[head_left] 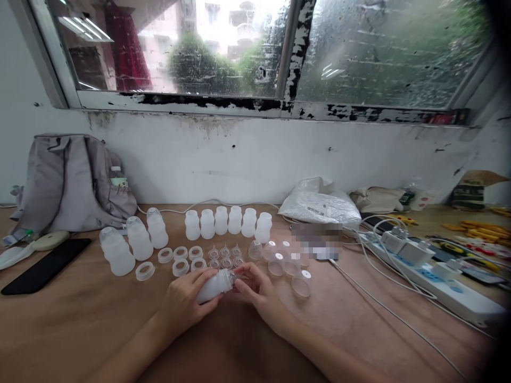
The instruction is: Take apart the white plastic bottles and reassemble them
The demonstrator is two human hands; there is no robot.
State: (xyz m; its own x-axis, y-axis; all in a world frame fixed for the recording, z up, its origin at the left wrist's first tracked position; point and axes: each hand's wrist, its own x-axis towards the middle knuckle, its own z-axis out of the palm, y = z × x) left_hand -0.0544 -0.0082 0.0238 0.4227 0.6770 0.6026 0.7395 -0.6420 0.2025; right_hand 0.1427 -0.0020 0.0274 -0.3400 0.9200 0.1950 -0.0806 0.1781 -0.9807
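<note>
Holding a frosted bottle over the counter, with the left grip wrapped around its body, and tilting it on its side with the mouth toward the right. Pinching at a clear teat by that mouth with the right grip, narrow, thumb and fingers close together. Cannot tell, with fingers crowding such small parts, whether seated in the mouth or only resting against it.

Can see six white rings behind and to the left of the left grip, lying flat and near one another. Can count about six more teats in two short rows, just behind the frosted bottle. Can make out several clear covers grouped behind and to the right of the right grip, some overlapping in view.

Farther back, can see six open bottles standing upright in a row. To the left, can see three capped bottles standing in a slanting line, with a black phone lying beyond and a gray backpack leaning near the wall. To the right, can see a white power strip with plugs and cables, well apart from both grips.
</note>
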